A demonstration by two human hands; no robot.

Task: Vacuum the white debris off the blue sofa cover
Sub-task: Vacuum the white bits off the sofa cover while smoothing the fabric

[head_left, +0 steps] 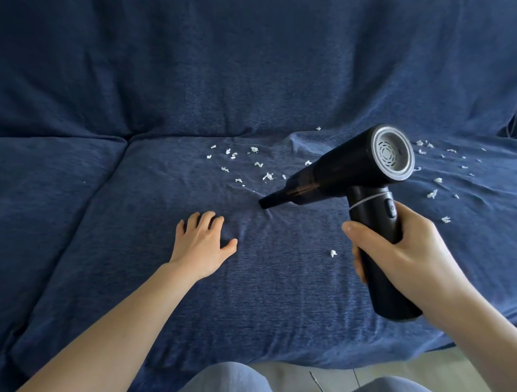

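Gripping vacuum (pixel 366 185) in right hand (pixel 407 254), left hand (pixel 204 243) flat on sofa cover (pixel 133 220); best swept slowly toward debris (pixel 246 163) at twelve o'clock.

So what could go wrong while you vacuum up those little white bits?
The nozzle sits right on the wrinkled sofa cover, so it might suck the cloth in and stick. The white bits lie on both sides of the vacuum, and one lone bit near the right hand could be missed. The left hand may need to press the cloth flatter.
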